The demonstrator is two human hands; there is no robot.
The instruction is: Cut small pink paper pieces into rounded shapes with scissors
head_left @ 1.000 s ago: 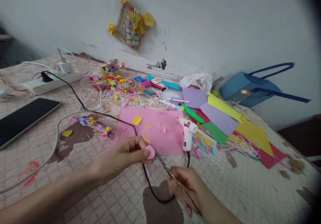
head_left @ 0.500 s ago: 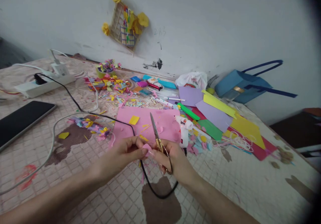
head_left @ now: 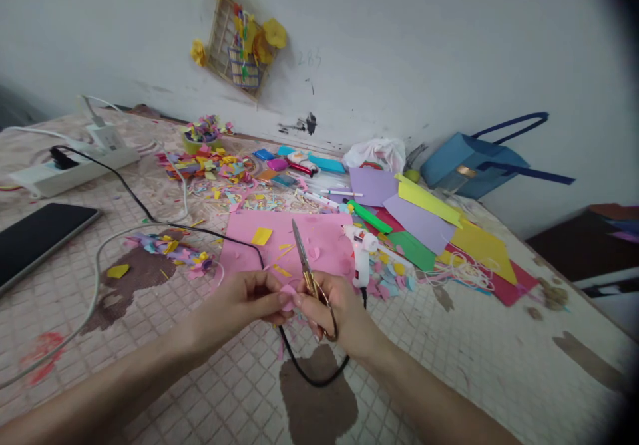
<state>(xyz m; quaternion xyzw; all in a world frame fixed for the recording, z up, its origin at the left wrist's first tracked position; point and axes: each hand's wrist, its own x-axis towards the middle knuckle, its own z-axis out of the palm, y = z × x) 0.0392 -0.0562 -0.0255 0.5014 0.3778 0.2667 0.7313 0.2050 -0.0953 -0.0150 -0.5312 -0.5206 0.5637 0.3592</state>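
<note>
- Centrally, one small pink paper piece (head_left: 287,292), located between the two hands, above the desk (head_left: 200,382) and just on the near side of the pink sheet (head_left: 244,232).
- Left hand (head_left: 252,298): grip narrow, thumb and fingers pinching the small pink paper piece.
- Right hand (head_left: 342,308): grip closed around the gold handles of the scissors (head_left: 300,249), thumb tip at the right edge of the same piece.
- Scissors: blades together, tips directed away from the person, over the pink sheet.
- Pink sheet: flat, bearing a yellow scrap (head_left: 261,236) and smaller cuttings.
- Glue gun (head_left: 361,262), white, beside the right edge of the pink sheet; black cord attached at its lower end.
- Paper cutouts (head_left: 392,284), pink, blue and yellow, scattered to the right of the glue gun.
- Coloured sheets (head_left: 422,222), purple, yellow, green and red, overlapping at right; white string (head_left: 464,272) in a loose tangle on and beside them.
- Bowl (head_left: 188,144), filled with coloured paper pieces, behind a heap of scraps (head_left: 214,167).
- Phone (head_left: 44,239), dark screen upward, at far left, near the white power strip (head_left: 94,171).
- Blue bag (head_left: 462,159), dark handles, against the wall.
</note>
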